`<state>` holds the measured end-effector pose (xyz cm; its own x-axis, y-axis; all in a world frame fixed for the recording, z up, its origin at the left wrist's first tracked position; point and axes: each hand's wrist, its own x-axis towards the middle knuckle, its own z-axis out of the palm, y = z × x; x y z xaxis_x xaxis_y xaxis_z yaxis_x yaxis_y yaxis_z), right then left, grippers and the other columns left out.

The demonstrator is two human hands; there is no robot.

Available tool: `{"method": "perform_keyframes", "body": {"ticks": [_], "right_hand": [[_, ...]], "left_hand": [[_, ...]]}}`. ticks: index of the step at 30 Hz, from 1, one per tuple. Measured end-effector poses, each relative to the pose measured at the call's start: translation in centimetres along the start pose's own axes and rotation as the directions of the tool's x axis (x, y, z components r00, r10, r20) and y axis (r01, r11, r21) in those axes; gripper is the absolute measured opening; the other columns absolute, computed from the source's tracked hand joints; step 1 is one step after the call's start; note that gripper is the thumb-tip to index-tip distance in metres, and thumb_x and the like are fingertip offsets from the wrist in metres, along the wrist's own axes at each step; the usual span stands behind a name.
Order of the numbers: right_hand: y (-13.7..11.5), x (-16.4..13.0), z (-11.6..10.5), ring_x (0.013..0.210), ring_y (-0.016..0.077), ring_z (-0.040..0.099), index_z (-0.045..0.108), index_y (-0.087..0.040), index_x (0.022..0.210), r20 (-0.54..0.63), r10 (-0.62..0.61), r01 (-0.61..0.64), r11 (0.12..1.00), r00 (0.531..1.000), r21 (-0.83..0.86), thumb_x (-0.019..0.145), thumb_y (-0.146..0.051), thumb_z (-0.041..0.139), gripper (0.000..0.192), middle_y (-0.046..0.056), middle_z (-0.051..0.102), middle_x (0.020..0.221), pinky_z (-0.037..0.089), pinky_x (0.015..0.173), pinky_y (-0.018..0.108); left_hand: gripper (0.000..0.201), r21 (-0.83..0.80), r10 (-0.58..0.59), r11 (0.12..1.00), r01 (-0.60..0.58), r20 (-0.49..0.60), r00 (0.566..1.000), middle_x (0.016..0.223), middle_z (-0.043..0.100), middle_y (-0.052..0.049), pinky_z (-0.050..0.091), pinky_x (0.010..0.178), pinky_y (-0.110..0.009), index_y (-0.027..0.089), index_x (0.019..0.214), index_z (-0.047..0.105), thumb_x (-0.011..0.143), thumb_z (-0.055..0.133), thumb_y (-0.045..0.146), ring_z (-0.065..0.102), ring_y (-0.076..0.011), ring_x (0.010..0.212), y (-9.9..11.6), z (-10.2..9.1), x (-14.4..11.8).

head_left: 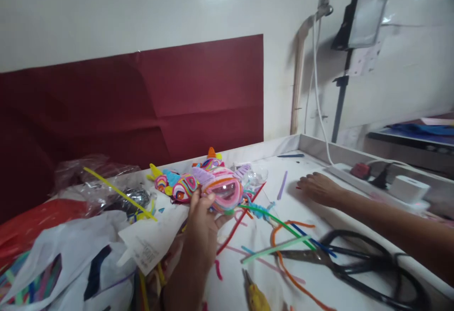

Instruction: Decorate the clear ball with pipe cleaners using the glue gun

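My left hand is closed on a pink and lilac pipe-cleaner craft with a clear, shiny window in its middle. It is held up over the white table, fingers beneath and thumb at its lower left edge. Similar colourful craft pieces with striped eye shapes lie behind and left of it. My right hand rests palm down on the tabletop, fingers stretched out and holding nothing visible. Nearest to it is a short purple pipe cleaner.
Large black-handled scissors lie at front right, among loose green and orange pipe cleaners. A yellow-handled tool is at the front edge. Plastic bags crowd the left. A power strip with a white charger runs along the right.
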<state>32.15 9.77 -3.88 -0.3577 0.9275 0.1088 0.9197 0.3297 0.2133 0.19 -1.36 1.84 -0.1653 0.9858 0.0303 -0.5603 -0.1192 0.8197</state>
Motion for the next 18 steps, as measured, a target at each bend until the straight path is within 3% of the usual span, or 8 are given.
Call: {"method": "perform_keyframes", "body": {"ticks": [3, 5, 7, 10, 14, 18], "right_hand": [[-1.0, -0.7, -2.5, 0.065, 0.0222, 0.069, 0.066, -0.015, 0.087, -0.059, 0.008, -0.003, 0.997, 0.998, 0.080, 0.083, -0.006, 0.052, 0.017, 0.011, 0.073, 0.075, 0.040, 0.058, 0.029], [-2.8, -2.0, -5.2, 0.064, 0.0154, 0.065, 0.063, -0.018, 0.090, -0.129, -0.057, 0.081, 0.979, 0.990, 0.187, 0.092, -0.015, 0.047, 0.016, 0.004, 0.070, 0.074, 0.043, 0.061, 0.024], [-5.3, -3.4, -8.1, 0.058, 0.0132, 0.060, 0.062, -0.020, 0.085, -0.328, -0.089, 0.252, 0.830, 0.940, 0.498, 0.096, -0.023, 0.045, 0.020, 0.000, 0.065, 0.067, 0.043, 0.057, 0.022], [-9.4, -5.1, -11.5, 0.058, 0.0120, 0.058, 0.066, -0.020, 0.087, -0.531, -0.115, 0.459, 0.674, 0.840, 0.580, 0.096, -0.023, 0.049, 0.020, 0.000, 0.065, 0.070, 0.042, 0.054, 0.021], [-12.8, -5.4, -12.3, 0.071, 0.0130, 0.067, 0.068, -0.017, 0.098, -0.696, -0.153, 0.615, 0.623, 0.701, 0.483, 0.097, -0.014, 0.052, 0.017, 0.004, 0.072, 0.082, 0.048, 0.064, 0.021], [-13.8, -4.4, -11.1, 0.071, 0.0153, 0.069, 0.066, -0.016, 0.098, -0.725, -0.138, 0.615, 0.649, 0.675, 0.448, 0.096, -0.011, 0.051, 0.016, 0.006, 0.073, 0.084, 0.049, 0.064, 0.023]], "left_hand": [[0.044, 0.014, -0.018, 1.000, 0.018, -0.023, 1.000, 0.104, 0.070, -0.005, 0.061, 0.063, -0.027, 0.021, 0.116, 0.058, 0.074, 0.070, 0.024, 0.066, -0.0132, 0.068, -0.4, 0.0, 0.1], [0.044, 0.024, -0.031, 0.999, 0.032, -0.031, 0.999, 0.105, 0.070, -0.006, 0.060, 0.061, -0.026, 0.022, 0.117, 0.057, 0.074, 0.070, 0.023, 0.066, -0.0138, 0.070, -0.7, 0.0, 0.1], [0.043, 0.036, -0.037, 0.999, 0.038, -0.034, 0.999, 0.105, 0.069, -0.006, 0.059, 0.060, -0.026, 0.023, 0.116, 0.057, 0.075, 0.069, 0.024, 0.067, -0.0148, 0.070, -1.1, -0.1, 0.2], [0.045, 0.069, -0.031, 0.997, 0.035, -0.060, 0.998, 0.109, 0.068, -0.007, 0.058, 0.058, -0.027, 0.024, 0.117, 0.056, 0.074, 0.069, 0.026, 0.067, -0.0175, 0.075, -1.8, -0.2, 0.3], [0.053, 0.124, -0.048, 0.991, 0.056, -0.060, 0.997, 0.115, 0.065, -0.008, 0.058, 0.058, -0.029, 0.025, 0.123, 0.053, 0.073, 0.069, 0.029, 0.069, -0.0211, 0.080, -2.4, -0.2, 0.2], [0.056, 0.154, -0.049, 0.987, 0.052, -0.022, 0.999, 0.114, 0.064, -0.009, 0.058, 0.058, -0.029, 0.025, 0.126, 0.052, 0.073, 0.070, 0.030, 0.069, -0.0233, 0.084, -2.4, 0.0, -0.2]]}}
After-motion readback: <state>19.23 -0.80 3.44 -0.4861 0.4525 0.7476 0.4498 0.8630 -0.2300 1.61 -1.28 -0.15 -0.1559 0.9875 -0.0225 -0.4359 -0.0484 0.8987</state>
